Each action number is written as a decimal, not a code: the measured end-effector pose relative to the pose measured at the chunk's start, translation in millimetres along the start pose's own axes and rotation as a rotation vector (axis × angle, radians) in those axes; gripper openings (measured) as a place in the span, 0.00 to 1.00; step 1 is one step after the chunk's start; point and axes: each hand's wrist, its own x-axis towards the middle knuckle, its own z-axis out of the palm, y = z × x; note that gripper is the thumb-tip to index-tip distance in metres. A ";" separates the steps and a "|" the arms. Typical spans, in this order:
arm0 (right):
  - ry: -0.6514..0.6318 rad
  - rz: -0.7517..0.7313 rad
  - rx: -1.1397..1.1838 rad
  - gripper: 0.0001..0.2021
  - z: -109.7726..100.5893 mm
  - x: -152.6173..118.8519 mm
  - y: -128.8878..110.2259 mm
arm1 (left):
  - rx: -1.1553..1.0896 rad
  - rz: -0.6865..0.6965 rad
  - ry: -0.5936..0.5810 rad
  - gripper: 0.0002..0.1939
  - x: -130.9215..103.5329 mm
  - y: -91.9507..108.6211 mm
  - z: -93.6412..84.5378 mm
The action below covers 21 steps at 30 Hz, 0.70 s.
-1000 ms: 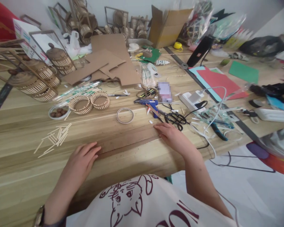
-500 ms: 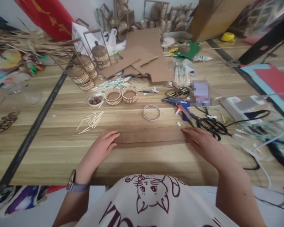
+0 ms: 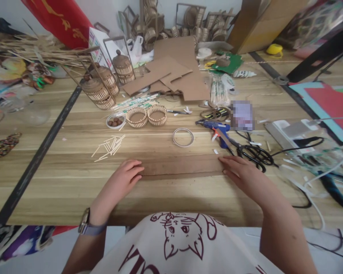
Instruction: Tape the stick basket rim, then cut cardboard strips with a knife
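A long brown cardboard strip (image 3: 183,166) lies crosswise on the wooden table in front of me. My left hand (image 3: 125,177) grips its left end, fingers on top and thumb at the near edge. At the opposite end, my right hand (image 3: 241,175) holds the strip the same way. Just beyond it lies a pale ring (image 3: 183,137). Small wooden sticks (image 3: 110,146) are scattered past my left hand. Two round stick-sided baskets (image 3: 136,117) stand side by side farther back, beside a white bowl (image 3: 115,121) of brown balls.
Past my right hand lie a blue glue gun (image 3: 217,129), black-handled scissors (image 3: 255,154) and a white power strip (image 3: 288,133) with cables. Cardboard sheets (image 3: 177,64) are piled at the back. Lidded stick containers (image 3: 98,93) with tall handles stand back left.
Both hands stay at the ends of the cardboard strip, with only slight finger shifts. The camera view has tilted a little.
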 end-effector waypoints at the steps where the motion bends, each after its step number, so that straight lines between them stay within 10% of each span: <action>1: -0.004 0.000 0.001 0.18 -0.5 0.1 -0.3 | -0.003 -0.001 -0.006 0.14 0.1 0.6 -0.8; 21: 0.012 0.047 0.033 0.19 -2.1 -0.4 -9.8 | 0.034 0.041 -0.003 0.17 -2.3 -4.2 1.2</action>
